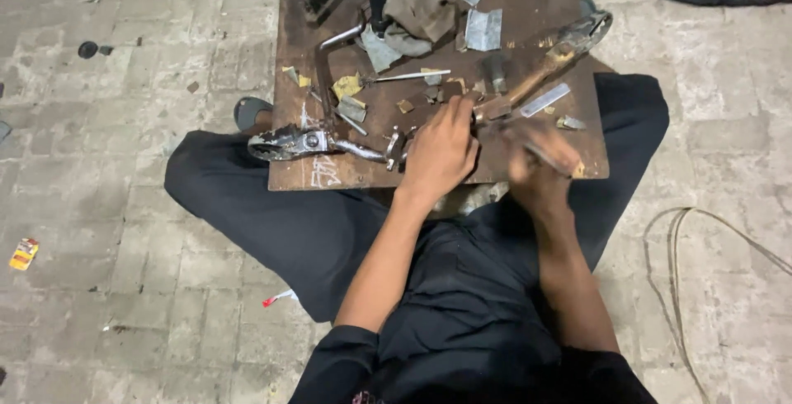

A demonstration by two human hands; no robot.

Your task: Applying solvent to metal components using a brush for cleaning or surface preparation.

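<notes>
Fingers [462,119] of the left hand [441,152] are curled and pressed together, bearing down on a small brown metal piece [492,108] at the near edge of the dark brown wooden board [544,0] that rests across the seated person's black-trousered legs. The right hand [538,163], just right of the left one over the same near edge, is blurred; its fingers look closed around a thin grey rod-like tool [544,156], though I cannot tell the exact grip. A flat silver file [544,99] lies on the board just beyond the right hand. A long rusty metal lever with a brown shaft [549,61] runs from the brown piece toward the board's far right corner. At the board's near left corner lies a bent chrome pedal crank [307,141]. A grey rag [422,4] sits at the far middle of the board, with scraps of sheet metal [483,29] beside it.
</notes>
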